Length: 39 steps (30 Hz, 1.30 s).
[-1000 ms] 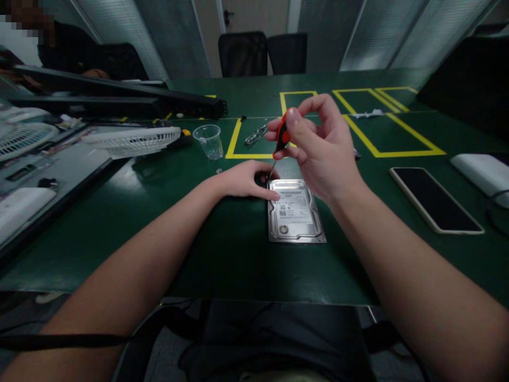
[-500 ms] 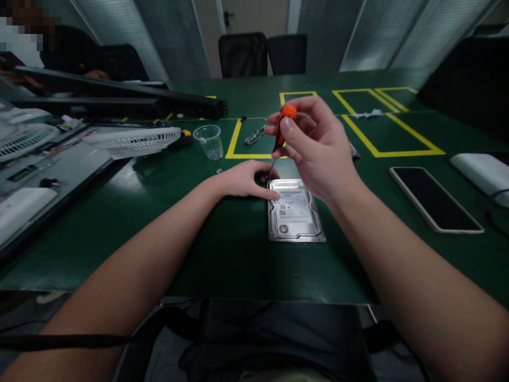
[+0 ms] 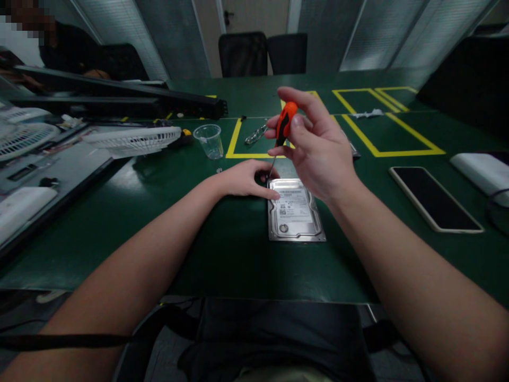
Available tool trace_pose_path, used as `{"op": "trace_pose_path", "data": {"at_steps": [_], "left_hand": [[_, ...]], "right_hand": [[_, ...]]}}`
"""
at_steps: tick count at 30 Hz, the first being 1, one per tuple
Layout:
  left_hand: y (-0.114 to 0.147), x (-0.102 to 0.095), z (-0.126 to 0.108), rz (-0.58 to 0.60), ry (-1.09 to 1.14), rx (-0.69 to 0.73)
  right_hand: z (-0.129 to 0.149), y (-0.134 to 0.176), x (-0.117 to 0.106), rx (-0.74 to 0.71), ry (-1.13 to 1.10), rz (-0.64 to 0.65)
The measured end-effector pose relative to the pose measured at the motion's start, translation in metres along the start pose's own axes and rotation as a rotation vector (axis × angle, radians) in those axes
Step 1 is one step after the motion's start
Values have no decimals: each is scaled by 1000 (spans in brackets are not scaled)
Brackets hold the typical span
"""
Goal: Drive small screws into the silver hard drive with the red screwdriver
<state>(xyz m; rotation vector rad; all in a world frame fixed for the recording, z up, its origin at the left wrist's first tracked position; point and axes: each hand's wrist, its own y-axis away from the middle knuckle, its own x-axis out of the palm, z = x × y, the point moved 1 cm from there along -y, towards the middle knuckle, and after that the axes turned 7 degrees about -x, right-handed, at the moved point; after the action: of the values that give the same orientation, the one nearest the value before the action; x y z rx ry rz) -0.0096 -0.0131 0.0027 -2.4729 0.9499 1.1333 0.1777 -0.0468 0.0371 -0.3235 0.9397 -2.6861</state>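
A silver hard drive (image 3: 296,212) with a white label lies flat on the green table. My left hand (image 3: 250,179) steadies it at its far left corner: the thumb rests on the top face and the fingers curl round the far edge. Above the drive, my right hand (image 3: 314,138) grips an orange-and-black screwdriver (image 3: 287,121) by its handle, with the index finger bent over near the top. The thin shaft slants down to the drive's far left corner, beside my left fingers. What the tip touches is too small to make out.
A clear plastic cup (image 3: 209,142) stands beyond my left hand. White fan grilles (image 3: 137,139) and a long black bar (image 3: 119,90) fill the left. On the right lie a phone (image 3: 435,199) and a white device (image 3: 483,175). A person (image 3: 75,53) sits at the far left.
The fingers of my right hand have shifted around the screwdriver handle, with the index finger lifted and the handle turned slightly. My left hand and the hard drive have stayed put.
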Motion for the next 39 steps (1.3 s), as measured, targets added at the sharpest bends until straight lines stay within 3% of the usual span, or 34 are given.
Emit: {"op": "trace_pose_path", "data": {"at_steps": [15,25,39], "left_hand": [[1,-1,-2,3,10,-28],[2,-1,-4,10,36,-9],[1,-1,-2,-4,14,-19]], "right_hand": [[3,3,4,-23,95,-28],[4,3,-1,-5,92,57],[-1,2,2,-81,160,-43]]}}
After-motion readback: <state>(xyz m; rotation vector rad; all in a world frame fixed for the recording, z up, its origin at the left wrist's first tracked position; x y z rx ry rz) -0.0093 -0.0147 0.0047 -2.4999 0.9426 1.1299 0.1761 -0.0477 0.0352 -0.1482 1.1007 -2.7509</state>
